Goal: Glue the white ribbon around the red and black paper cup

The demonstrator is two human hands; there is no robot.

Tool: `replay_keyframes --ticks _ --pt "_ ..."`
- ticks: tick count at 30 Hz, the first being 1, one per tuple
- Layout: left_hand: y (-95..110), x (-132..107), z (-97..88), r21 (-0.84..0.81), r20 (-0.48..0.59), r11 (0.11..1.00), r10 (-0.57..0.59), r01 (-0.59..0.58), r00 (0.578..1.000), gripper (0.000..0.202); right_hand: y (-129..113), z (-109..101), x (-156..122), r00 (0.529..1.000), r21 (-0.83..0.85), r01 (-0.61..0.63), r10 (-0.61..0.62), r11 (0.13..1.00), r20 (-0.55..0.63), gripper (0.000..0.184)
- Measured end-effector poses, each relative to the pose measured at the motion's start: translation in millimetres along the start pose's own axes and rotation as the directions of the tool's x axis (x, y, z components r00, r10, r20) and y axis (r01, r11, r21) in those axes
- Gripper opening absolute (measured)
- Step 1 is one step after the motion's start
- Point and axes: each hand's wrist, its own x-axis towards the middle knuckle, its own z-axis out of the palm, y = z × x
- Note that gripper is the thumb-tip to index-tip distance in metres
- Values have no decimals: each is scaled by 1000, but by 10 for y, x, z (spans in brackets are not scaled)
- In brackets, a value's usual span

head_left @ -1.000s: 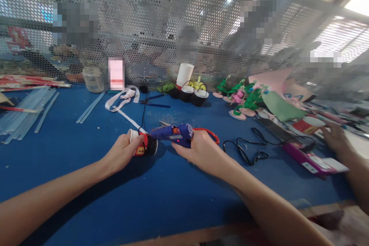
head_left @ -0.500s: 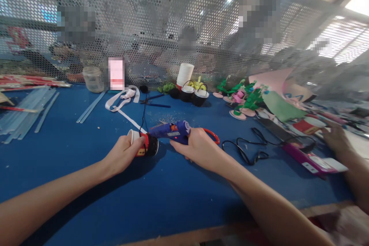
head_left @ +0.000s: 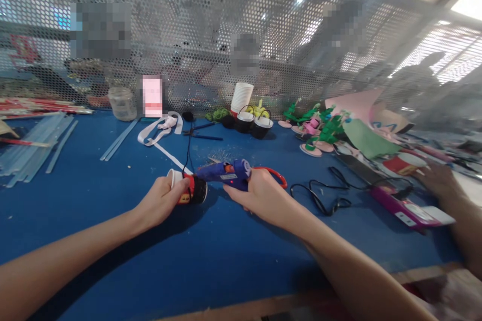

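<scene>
My left hand (head_left: 160, 198) grips a red paper cup (head_left: 184, 196) lying on its side, its white rim facing left and its base end wrapped in black yarn. From the cup a black yarn strand (head_left: 188, 148) runs back to a small black ball (head_left: 188, 117). My right hand (head_left: 259, 190) is wrapped round the handle of a blue glue gun (head_left: 229, 171) with a small red light lit. The gun's nozzle points left at the yarn-wrapped part of the cup; whether it touches cannot be made out.
Glue sticks (head_left: 35, 148) lie at left, pliers (head_left: 203, 133) and white ribbon (head_left: 150, 133) behind the cup. Stacked cups (head_left: 242, 98), two black pails (head_left: 259, 128) and green craft plants (head_left: 327, 128) stand farther back. A purple power strip (head_left: 404, 205) and another person's hand (head_left: 439, 180) are at right.
The glue gun and my right hand have shifted very slightly right. My left hand and the cup stay nearly in place. The other person's hand at right has moved a little.
</scene>
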Motion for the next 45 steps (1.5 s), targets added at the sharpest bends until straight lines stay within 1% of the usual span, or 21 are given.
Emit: replay_keyframes --ticks 5,10,13,16,20,24,27,32,35,38,41,45 --pt "0 10 4 -7 -9 1000 -27 27 1000 34 -37 -43 -51 1000 -10 13 -13 1000 19 13" --pt "13 11 4 -12 -7 999 -32 32 999 34 -40 -44 -54 1000 -12 23 -23 1000 -3 14" --pt "16 13 4 -17 -24 999 -36 36 999 34 -39 -46 -64 1000 -12 23 -23 1000 9 13" --pt "3 21 5 -34 -13 999 -30 30 999 34 -43 -54 -90 1000 -19 10 -10 1000 14 14" --pt "-25 37 5 -73 2 996 -43 43 999 35 -41 -52 -124 1000 -34 22 -22 999 17 17" --pt "-36 51 5 -108 4 991 -73 73 997 34 -33 -37 -138 999 -64 38 -39 997 -11 19" --pt "-24 60 4 -123 4 989 -84 83 996 33 -28 -32 -145 999 -89 28 -30 996 -20 18" --pt "-6 64 4 -171 32 980 -101 105 994 33 -18 -34 -167 1000 -91 29 -28 995 12 12" --pt "-18 62 6 -195 33 975 -105 109 994 33 -19 -33 -181 999 -83 39 -36 996 35 13" --pt "-27 64 7 -215 22 970 -109 111 994 32 -36 -28 -191 999 -93 36 -34 995 18 14" --pt "-19 66 8 -247 21 962 -118 119 993 31 -62 -22 -199 999 -120 50 -51 992 -12 11" --pt "-6 65 15 -306 30 942 -133 135 991 31 -86 -18 -207 997 -111 74 -76 991 -10 8"
